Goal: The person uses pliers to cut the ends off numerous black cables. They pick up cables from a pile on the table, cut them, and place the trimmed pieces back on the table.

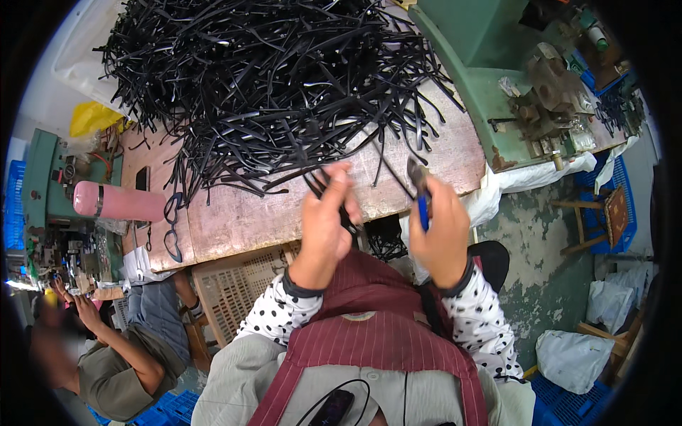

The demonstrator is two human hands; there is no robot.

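Note:
A large heap of black eyeglass temples covers the middle and far part of the worn wooden table. At the table's near edge my left hand is closed around several black temples, their ends sticking out past the thumb. To its right, my right hand grips a pair of pliers with blue handles, the metal jaws pointing away from me toward the heap. A few loose temples lie between the hands and the heap. Motion blurs the left fingertips a little.
A pink bottle lies on the left, beside a black glasses frame. Under the table edge stands a beige plastic basket. A green machine borders the table's right. Another person works at lower left.

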